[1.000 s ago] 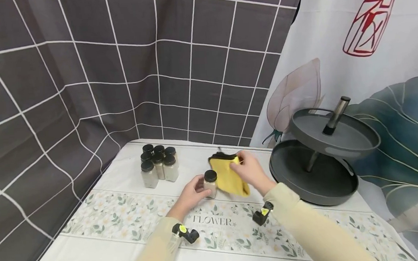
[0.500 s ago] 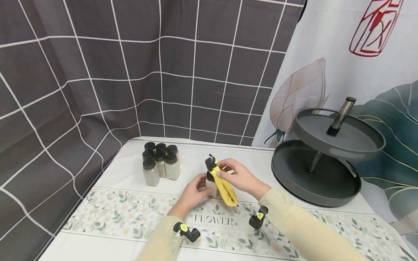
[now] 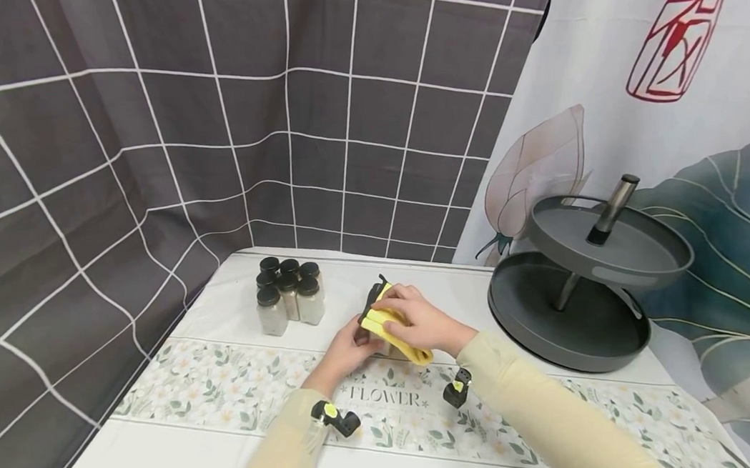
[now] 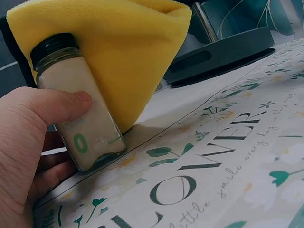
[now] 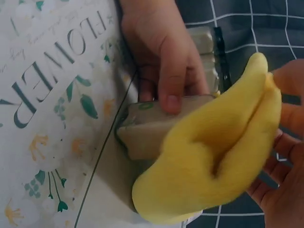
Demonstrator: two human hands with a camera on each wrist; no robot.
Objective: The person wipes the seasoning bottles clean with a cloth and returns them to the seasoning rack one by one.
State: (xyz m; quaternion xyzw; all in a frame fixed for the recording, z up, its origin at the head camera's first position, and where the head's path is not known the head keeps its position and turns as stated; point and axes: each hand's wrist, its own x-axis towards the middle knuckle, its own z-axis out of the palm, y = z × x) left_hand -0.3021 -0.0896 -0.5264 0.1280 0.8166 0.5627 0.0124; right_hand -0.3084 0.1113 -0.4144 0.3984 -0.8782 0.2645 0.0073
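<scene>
My left hand (image 3: 350,348) grips a glass spice jar (image 4: 83,111) by its sides, thumb across the front. The jar has a black lid (image 4: 54,47), pale powder inside and a green mark low on its face; it tilts slightly in the left wrist view. A folded yellow cloth (image 5: 209,156) with dark edging is pinched in my right hand (image 3: 419,318). It lies against the jar's far side and covers its lid in the head view. The right fingers show at the edge of the right wrist view, behind the cloth.
Several similar black-lidded jars (image 3: 290,300) stand grouped at the back left of the table. A dark grey two-tier round tray (image 3: 566,308) stands at the right. A floral band with the word FLOWER crosses the white tablecloth (image 3: 188,446). A grid-patterned curtain (image 3: 319,159) hangs behind.
My right hand has brought the yellow cloth leftward onto the jar, over its lid. The cloth now tilts more across it. My left hand has kept its grip on the jar.
</scene>
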